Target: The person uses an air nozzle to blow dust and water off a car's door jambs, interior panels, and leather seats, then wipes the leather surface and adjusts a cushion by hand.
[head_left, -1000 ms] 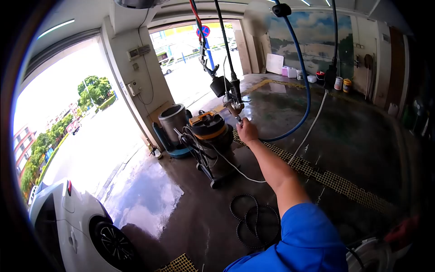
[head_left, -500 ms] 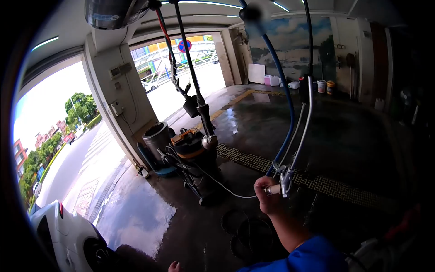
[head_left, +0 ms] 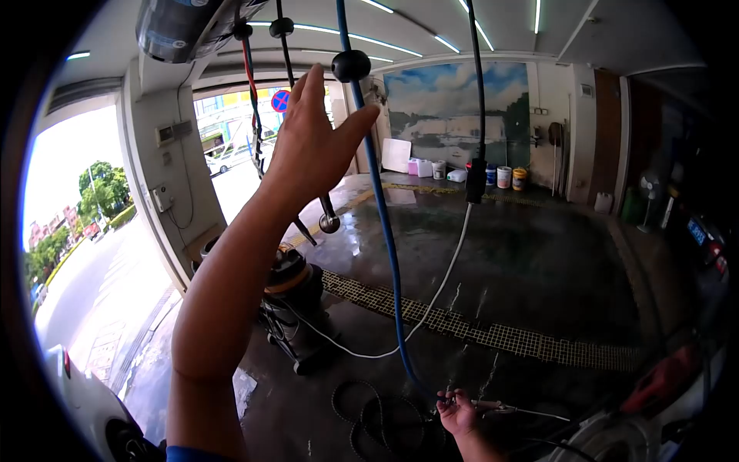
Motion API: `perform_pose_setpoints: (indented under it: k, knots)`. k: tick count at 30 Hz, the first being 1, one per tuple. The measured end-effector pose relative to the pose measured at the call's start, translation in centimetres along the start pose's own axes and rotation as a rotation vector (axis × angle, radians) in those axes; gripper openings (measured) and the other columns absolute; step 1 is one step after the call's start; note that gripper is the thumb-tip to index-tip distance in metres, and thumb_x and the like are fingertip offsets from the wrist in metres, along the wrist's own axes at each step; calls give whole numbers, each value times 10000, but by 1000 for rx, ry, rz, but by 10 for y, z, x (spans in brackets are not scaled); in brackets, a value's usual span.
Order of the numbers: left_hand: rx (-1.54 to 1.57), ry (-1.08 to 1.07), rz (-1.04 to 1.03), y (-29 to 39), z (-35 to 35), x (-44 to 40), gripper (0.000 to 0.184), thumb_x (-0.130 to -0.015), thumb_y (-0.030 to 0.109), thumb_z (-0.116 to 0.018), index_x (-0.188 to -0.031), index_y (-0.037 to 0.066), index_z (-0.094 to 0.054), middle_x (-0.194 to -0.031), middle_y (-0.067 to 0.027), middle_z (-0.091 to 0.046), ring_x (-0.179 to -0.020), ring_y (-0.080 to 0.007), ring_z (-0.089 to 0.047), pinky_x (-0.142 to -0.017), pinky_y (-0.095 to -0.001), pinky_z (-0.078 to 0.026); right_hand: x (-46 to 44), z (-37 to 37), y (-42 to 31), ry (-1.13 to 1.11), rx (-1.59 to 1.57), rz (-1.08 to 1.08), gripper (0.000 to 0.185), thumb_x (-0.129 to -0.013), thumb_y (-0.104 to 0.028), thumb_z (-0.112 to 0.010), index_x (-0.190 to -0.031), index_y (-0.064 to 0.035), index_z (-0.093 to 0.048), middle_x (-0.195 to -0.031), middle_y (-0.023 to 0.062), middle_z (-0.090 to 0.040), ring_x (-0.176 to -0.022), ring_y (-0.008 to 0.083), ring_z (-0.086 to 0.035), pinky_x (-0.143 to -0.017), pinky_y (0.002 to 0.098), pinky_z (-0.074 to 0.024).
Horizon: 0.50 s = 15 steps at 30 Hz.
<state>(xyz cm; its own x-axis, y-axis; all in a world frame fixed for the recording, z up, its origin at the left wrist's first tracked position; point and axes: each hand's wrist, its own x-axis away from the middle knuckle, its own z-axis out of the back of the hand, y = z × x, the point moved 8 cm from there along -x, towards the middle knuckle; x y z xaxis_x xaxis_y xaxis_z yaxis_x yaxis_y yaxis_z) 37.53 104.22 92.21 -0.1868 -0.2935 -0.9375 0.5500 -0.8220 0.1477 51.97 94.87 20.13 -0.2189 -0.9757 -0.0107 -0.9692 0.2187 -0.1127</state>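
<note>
My left hand [head_left: 312, 146] is raised at upper centre, its fingers spread, close to the blue hose [head_left: 379, 189] and just below the black ball [head_left: 351, 66] on it. Whether it touches the hose I cannot tell. Low in the view, my right hand [head_left: 458, 413] is closed around a metal spray gun [head_left: 489, 405] near the bottom end of the blue hose. A thin pale rod of the gun points to the right.
A vacuum cleaner [head_left: 289, 273] stands behind my left forearm. Coiled black hose [head_left: 377, 416] lies on the wet floor. Other hoses hang from above, one with a black sleeve [head_left: 476, 181]. A white car [head_left: 81, 408] is at lower left. Buckets [head_left: 504, 178] line the back wall.
My left hand has risen from the bottom edge to the blue hose. My right hand has taken the spray gun from among the hanging hoses and lowered it; the view has turned right.
</note>
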Motion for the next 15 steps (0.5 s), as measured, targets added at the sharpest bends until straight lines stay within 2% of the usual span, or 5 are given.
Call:
perform_pose_setpoints:
  k: [5, 8, 10, 11, 15]
  knots:
    - [-187, -127, 284, -38, -61, -103, 804, -830, 316, -650, -1380, -155, -300, -1172, -296, -614, -1081, -368, -638, -947, -377, -503, 18, 47, 42, -103, -143, -244, 347, -902, -243, -626, -1188, -47, -639, -1008, 65, -717, -1012, 247, -646, -756, 332, -443]
    - [-259, -202, 54, -64, -82, -90, 412, -800, 229, -676, -954, -145, -597, -787, -244, -671, -672, -303, -701, -561, -388, -566, 17, 74, 48, 44, -157, -278, 534, -890, -493, -620, -1178, -44, -637, -881, 26, -701, -935, 217, -645, -717, 314, -440]
    - [-769, -174, -426, -80, -103, -44, 375, -785, 218, -666, -946, -119, -645, -923, -286, -667, -929, -372, -686, -803, -398, -555, 17, 110, 43, 331, -89, -223, 464, -895, -532, -599, -974, -77, -645, -739, 4, -640, -775, 165, -627, -619, 289, -438]
    - [13, -207, 106, -70, -30, 12, 441, -767, 239, -699, -1005, -121, -604, -927, -293, -650, -959, -372, -670, -812, -400, -547, 17, 134, 35, 460, -19, -187, 441, -901, -530, -594, -886, -90, -630, -706, -2, -621, -705, 150, -614, -573, 277, -434]
    - [415, -441, 295, -109, 79, 195, 564, -854, 90, -698, -1330, -22, -416, -782, -48, -604, -754, -123, -608, -695, -267, -493, 53, 320, -15, 1126, 164, -250, 316, -913, -394, -581, -778, -109, -565, -642, -11, -588, -517, 150, -545, -469, 258, -435]
